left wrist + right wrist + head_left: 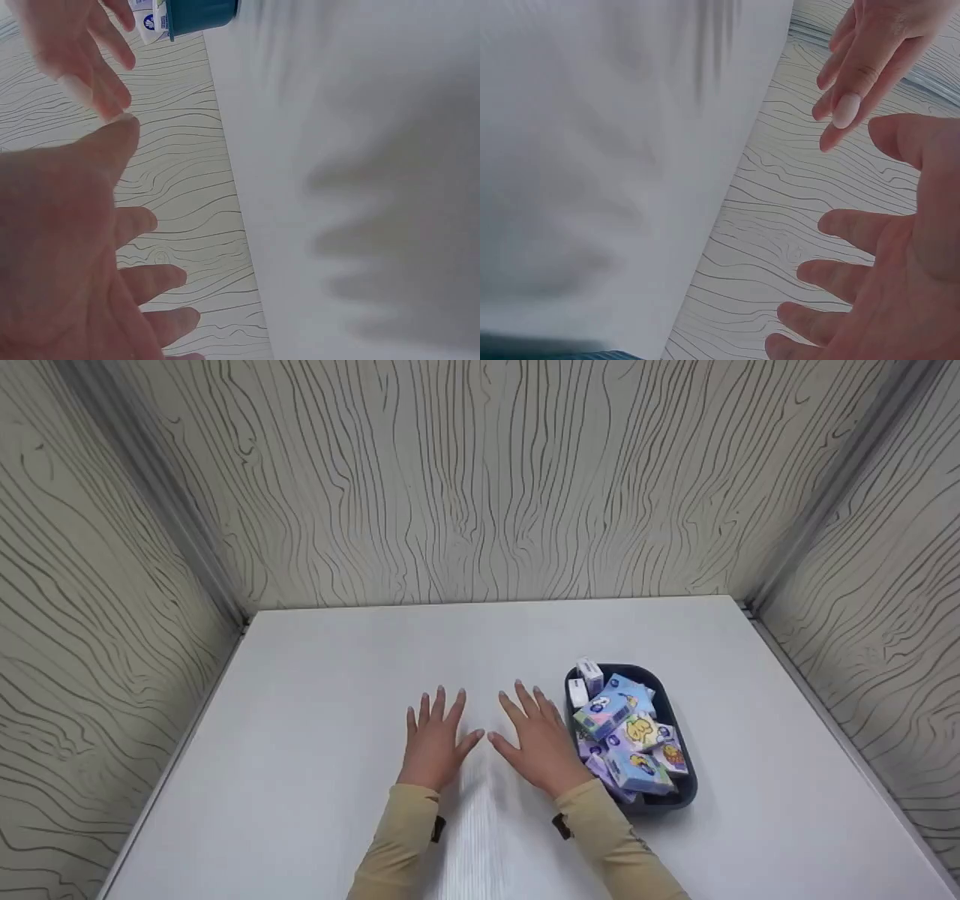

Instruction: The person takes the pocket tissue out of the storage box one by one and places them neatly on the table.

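Observation:
Both hands hover over the white table with fingers spread and palms down. My left hand (435, 746) is near the table's middle and holds nothing. Beside it, my right hand (541, 746) is just left of a dark blue-green basket (691, 787), also holding nothing. The thumbs point toward each other with a small gap between them in the head view. Small printed boxes fill the basket, among them a blue one (637, 771), a yellow-and-white one (637, 731) and a white one (590, 675) standing at the back left corner. In the left wrist view, the basket (202, 13) shows at the top.
The white table (322, 682) reaches back to a wood-grain patterned wall (465, 495). Similar panels stand at the left (82, 607) and right (885, 585). Soft shadows of the hands fall on the tabletop.

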A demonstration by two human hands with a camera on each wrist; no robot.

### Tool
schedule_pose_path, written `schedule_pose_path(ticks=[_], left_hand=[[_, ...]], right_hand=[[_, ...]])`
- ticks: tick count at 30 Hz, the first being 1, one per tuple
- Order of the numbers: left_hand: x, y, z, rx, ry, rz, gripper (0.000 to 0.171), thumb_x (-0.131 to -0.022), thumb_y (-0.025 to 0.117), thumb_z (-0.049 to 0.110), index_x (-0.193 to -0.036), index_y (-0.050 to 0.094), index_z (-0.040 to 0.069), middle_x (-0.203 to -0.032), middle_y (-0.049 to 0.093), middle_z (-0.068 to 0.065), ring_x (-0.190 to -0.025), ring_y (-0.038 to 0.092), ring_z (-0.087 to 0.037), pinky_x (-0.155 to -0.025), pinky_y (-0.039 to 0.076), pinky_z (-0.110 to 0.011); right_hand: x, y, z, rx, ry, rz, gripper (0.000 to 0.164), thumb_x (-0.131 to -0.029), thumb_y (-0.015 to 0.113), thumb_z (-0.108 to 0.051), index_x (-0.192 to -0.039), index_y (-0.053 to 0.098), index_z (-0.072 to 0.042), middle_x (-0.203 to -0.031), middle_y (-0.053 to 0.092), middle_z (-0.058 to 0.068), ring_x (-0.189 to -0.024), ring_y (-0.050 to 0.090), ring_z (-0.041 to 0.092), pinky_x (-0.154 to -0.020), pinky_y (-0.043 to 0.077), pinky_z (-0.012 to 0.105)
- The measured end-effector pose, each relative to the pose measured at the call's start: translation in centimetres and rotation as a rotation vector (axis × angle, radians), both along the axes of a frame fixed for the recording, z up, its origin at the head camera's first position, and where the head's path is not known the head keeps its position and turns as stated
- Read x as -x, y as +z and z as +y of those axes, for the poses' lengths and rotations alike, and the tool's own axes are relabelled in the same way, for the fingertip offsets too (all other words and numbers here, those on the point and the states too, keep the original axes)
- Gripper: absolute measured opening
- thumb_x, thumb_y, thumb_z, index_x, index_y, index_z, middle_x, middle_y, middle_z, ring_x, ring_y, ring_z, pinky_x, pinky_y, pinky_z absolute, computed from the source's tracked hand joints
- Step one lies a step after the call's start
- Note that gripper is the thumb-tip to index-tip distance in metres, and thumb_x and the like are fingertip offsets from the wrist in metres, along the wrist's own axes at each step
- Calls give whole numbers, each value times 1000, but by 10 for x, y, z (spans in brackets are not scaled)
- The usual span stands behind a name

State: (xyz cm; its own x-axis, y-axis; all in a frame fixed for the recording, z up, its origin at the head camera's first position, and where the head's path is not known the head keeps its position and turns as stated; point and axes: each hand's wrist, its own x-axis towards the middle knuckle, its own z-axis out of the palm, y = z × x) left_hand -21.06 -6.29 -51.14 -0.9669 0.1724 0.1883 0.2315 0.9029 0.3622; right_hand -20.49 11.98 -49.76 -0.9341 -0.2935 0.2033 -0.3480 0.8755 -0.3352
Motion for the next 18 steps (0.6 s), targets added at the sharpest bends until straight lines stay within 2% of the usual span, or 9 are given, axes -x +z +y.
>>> schedule_pose_path(ticks=[11,18], left_hand=[[0,4,0,-16,-2,4,70,-90,58,51,-147,39,15,-150,31,-21,-138,20,-45,-111,13,-60],[-1,1,8,-49,-33,-2,69,-90,59,50,-146,40,14,-149,30,-24,-137,21,-48,-110,16,-61]], right_hand=[[-10,23,7,-5,-7,71,65,-93,55,-49,-145,42,-12,-154,27,13,-141,20,37,-111,22,54],[-19,44,33,23,-62,105,59,-91,62,-41,-139,50,-10,-151,33,14,-140,21,36,-110,24,54]])
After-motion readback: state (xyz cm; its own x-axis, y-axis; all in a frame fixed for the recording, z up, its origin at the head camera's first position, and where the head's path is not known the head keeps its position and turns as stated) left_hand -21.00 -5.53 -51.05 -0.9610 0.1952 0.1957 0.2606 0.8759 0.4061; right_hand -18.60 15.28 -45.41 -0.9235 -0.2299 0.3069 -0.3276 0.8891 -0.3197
